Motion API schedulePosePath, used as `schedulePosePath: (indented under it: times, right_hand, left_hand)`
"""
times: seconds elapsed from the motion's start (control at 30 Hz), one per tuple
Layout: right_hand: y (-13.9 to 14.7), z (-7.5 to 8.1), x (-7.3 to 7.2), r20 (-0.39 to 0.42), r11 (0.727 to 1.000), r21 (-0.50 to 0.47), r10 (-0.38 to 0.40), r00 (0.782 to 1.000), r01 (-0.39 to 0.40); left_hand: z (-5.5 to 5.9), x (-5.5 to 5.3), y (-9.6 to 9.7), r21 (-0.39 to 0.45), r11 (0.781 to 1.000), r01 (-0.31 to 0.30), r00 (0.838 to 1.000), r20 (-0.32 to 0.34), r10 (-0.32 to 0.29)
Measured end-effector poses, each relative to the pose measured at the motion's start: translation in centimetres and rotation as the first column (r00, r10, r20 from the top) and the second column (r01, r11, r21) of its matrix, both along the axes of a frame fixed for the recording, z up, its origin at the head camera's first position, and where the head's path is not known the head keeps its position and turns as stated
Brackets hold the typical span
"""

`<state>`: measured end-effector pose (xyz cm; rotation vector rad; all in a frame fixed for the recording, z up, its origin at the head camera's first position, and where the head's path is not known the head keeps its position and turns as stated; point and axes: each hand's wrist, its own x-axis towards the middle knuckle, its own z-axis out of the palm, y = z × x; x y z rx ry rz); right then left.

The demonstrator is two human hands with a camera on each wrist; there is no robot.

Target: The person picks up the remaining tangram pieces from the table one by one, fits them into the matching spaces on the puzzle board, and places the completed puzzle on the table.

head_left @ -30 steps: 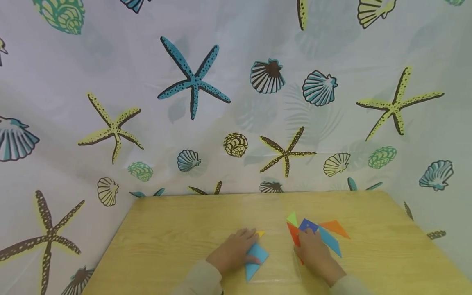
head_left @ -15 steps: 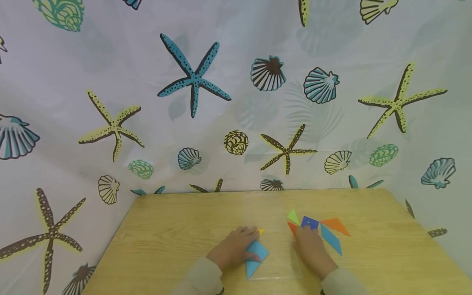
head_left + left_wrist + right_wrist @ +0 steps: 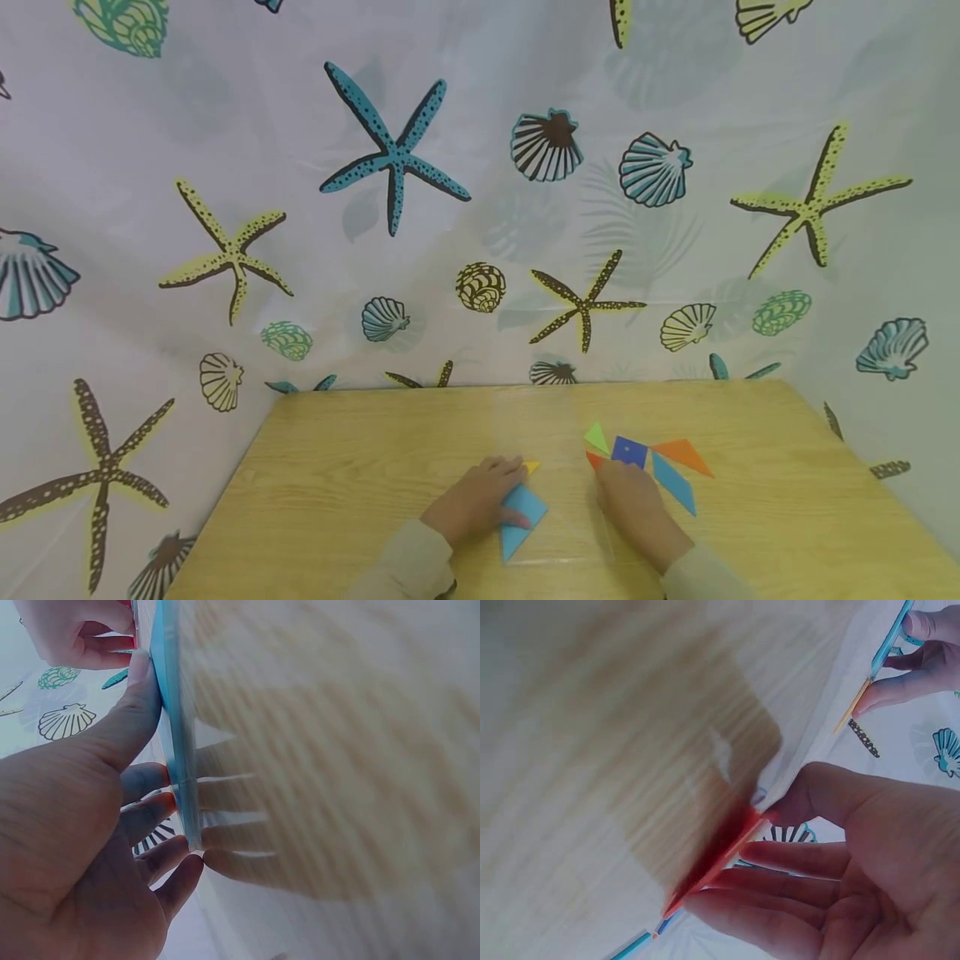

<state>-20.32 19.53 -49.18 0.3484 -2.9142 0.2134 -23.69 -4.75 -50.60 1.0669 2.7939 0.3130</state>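
Observation:
My left hand (image 3: 480, 498) rests on a light blue flat piece (image 3: 529, 503), its fingers extended and the thumb across the near part. In the left wrist view, that piece stands edge-on by the fingertips. A yellow tip (image 3: 532, 467) shows beyond the fingers. My right hand (image 3: 636, 500) pinches a red flat piece (image 3: 714, 862) at the tabletop, thumb at one end and fingers along the other. From the head view only a red corner shows; the hand hides the rest. Right beside it lies a dark blue piece (image 3: 629, 452).
A green triangle (image 3: 597, 437), an orange triangle (image 3: 684, 455) and a blue parallelogram (image 3: 674, 483) lie around the dark blue piece. A thin transparent outline shows on the wooden table (image 3: 337, 467) between the hands. A shell-patterned curtain (image 3: 480, 225) encloses the table's back and sides.
My right hand has shifted slightly left, uncovering more of the dark blue piece. Much of the red piece has gone out of sight under that hand. The left hand stays on the light blue piece.

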Motion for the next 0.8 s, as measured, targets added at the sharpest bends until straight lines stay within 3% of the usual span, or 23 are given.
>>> schedulePosePath:
  times: [0.3, 0.5, 0.8]
  right_hand:
    - [0.0, 0.4, 1.2, -0.077, 0.999, 0.047, 0.025, 0.997, -0.021]
    - [0.0, 1.1, 2.2, -0.191, 0.998, 0.066, 0.007, 0.982, 0.006]
    - [1.3, 1.7, 2.3, -0.150, 0.995, 0.004, -0.094, 0.984, 0.096]
  left_hand:
    - [0.0, 0.1, 0.1, 0.001, 1.000, 0.002, 1.000, -0.005, -0.002]
    - [0.1, 0.2, 0.1, -0.004, 1.000, -0.008, 1.000, 0.012, 0.009]
    - [0.5, 0.4, -0.1, 0.010, 1.000, 0.020, 1.000, -0.002, -0.020]
